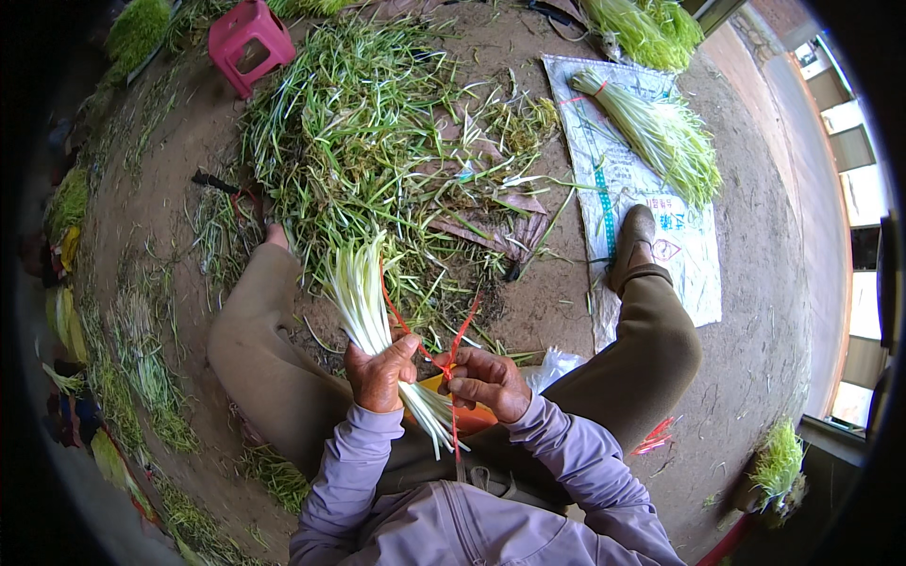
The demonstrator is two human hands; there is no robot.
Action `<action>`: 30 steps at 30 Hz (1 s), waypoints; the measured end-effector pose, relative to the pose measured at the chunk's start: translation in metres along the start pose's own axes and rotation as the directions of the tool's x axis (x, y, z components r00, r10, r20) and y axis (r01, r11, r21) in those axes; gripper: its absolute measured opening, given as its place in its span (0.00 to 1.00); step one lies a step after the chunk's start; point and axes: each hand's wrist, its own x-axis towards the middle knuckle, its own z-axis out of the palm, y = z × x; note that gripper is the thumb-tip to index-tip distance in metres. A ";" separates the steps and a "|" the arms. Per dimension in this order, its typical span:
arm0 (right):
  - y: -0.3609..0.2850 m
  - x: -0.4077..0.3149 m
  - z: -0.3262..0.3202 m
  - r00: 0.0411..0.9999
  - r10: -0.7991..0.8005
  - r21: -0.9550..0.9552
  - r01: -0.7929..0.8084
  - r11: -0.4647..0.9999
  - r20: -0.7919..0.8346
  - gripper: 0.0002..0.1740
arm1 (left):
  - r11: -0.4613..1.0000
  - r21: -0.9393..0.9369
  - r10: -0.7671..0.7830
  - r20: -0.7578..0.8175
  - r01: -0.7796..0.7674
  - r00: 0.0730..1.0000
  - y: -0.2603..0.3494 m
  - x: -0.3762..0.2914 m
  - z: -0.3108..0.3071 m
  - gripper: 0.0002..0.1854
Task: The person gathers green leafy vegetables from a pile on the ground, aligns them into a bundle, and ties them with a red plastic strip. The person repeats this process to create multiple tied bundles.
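My left hand (pixel 382 371) is closed around a small bundle of pale, white-stemmed vegetable shoots (pixel 368 318), its yellow-green ends pointing away from me and the white ends towards my lap. Just to the right, the fingers of my right hand (pixel 488 382) pinch a thin red plastic tie strip (pixel 463 329). This strip has a knot or crossing at my right fingertips; one length runs up to the left past my left thumb, and another hangs down over my lap. Beneath both hands, something orange and yellow (pixel 474 419) shows partly between my legs.
A heap of loose green shoots (pixel 347 127) spreads before me. Right, a larger tied bundle (pixel 651 134) lies on a printed white woven sack (pixel 697 283), under my right foot. A pink plastic stool (pixel 248 42) stands far left. Red strips (pixel 655 436) lie beside my right thigh.
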 end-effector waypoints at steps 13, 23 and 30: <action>0.002 0.003 0.009 0.970 -0.228 -0.070 0.223 0.972 -0.084 0.27 | 0.994 0.101 -0.055 0.175 0.038 0.983 -0.008 -0.011 -0.011 0.20; 0.002 0.004 0.005 0.961 -0.240 -0.479 0.149 0.865 -0.135 0.26 | 0.965 0.241 -0.179 0.305 0.107 0.935 -0.007 -0.007 -0.014 0.20; -0.004 0.001 0.009 0.936 -0.332 -0.648 0.179 0.741 -0.121 0.27 | 0.967 0.208 -0.209 0.300 0.150 0.931 -0.004 -0.009 -0.010 0.22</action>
